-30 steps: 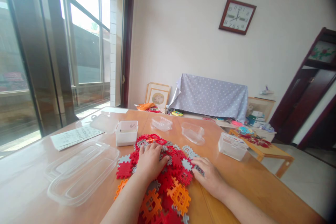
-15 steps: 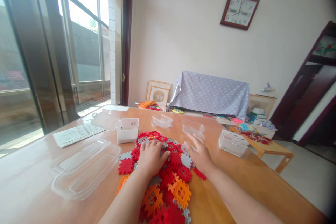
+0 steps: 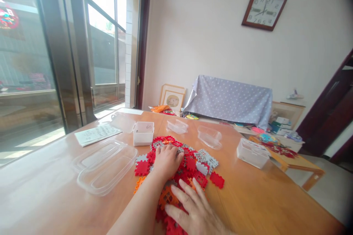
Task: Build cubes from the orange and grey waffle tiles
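A pile of flat interlocking plastic tiles (image 3: 193,163), red, orange and grey, lies on the wooden table (image 3: 261,198). My left hand (image 3: 167,159) rests palm down on the pile's far middle, fingers spread flat. My right hand (image 3: 193,209) lies flat on the near part of the pile, fingers stretched out over orange and red tiles. Neither hand holds a tile. One red tile (image 3: 217,179) sits a little apart at the pile's right edge.
A large clear tray (image 3: 106,165) lies left of the pile, with a printed sheet (image 3: 97,134) behind it. A small white box (image 3: 143,133) with open lid, two clear lids (image 3: 209,136) and a closed white box (image 3: 252,153) stand beyond. A low side table (image 3: 295,161) is at right.
My right hand has drawn back from the pile's far right to its near part, close to me. My left hand has stayed on the pile. The camera view has shifted right.
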A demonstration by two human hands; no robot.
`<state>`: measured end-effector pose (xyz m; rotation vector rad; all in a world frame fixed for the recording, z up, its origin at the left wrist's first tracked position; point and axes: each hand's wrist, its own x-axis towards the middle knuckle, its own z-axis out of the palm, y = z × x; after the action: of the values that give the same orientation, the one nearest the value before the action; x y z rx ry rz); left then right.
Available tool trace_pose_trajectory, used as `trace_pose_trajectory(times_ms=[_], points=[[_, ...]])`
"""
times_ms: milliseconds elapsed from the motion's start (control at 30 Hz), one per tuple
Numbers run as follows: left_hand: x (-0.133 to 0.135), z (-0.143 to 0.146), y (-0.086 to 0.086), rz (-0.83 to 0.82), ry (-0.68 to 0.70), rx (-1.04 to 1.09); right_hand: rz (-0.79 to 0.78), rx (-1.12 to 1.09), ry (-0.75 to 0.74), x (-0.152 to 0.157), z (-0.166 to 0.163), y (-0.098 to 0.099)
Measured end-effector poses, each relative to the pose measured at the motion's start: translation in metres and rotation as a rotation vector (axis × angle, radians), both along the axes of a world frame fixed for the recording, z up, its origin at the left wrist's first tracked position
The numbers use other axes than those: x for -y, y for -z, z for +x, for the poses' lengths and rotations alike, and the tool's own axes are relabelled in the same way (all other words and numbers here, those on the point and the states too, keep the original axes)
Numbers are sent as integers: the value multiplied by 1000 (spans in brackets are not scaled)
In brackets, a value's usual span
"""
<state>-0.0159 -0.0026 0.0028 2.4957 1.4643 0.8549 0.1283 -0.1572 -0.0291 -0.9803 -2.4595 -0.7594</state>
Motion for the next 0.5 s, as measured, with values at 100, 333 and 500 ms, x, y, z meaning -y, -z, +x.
trace_pose_trajectory(times_ms=[100, 333, 500], points=[[-3, -1, 1, -20, 14, 29, -95, -29, -58, -12, 5, -9], [-4, -2, -1, -43, 33, 76, -244, -250, -98, -34, 21, -26], [1, -1, -7, -68, 35, 74, -235, -330, -51, -52, 27, -27]])
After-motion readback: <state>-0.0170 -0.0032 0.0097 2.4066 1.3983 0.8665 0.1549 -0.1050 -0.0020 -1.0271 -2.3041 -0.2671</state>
